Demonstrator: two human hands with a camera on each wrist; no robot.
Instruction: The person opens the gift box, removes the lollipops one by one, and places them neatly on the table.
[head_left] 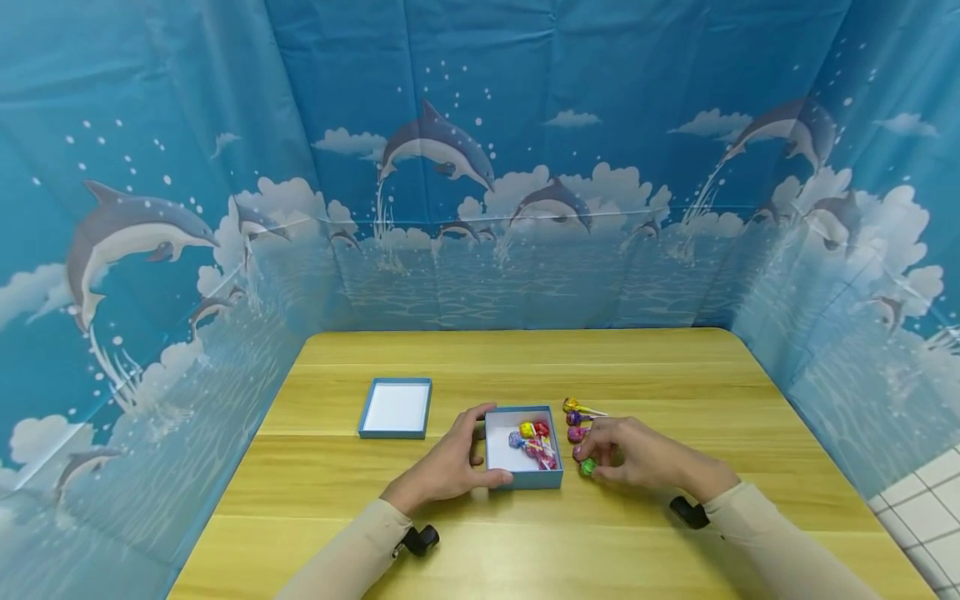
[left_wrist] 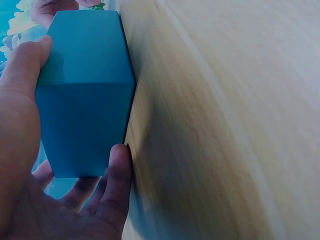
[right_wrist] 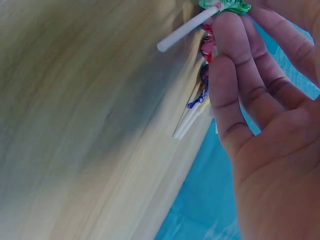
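Observation:
A blue box [head_left: 525, 479] with a white inside stands without its lid on the table, several wrapped lollipops [head_left: 534, 446] lying in it. My left hand [head_left: 457, 462] holds the box from the left, thumb at the near corner and fingers round the far one; the left wrist view shows the thumb [left_wrist: 30, 60] on its blue side. To the right of the box, my right hand [head_left: 633, 454] pinches a green-wrapped lollipop [head_left: 587, 467] by its head. Its white stick [right_wrist: 185, 31] points away from the palm in the right wrist view.
More lollipops lie in a column right of the box, among them a yellow one [head_left: 572, 405] and a purple one [head_left: 575, 418]. The box's lid [head_left: 396, 408] lies inside up at the left. A blue dolphin-print curtain [head_left: 480, 275] surrounds the wooden table [head_left: 300, 500].

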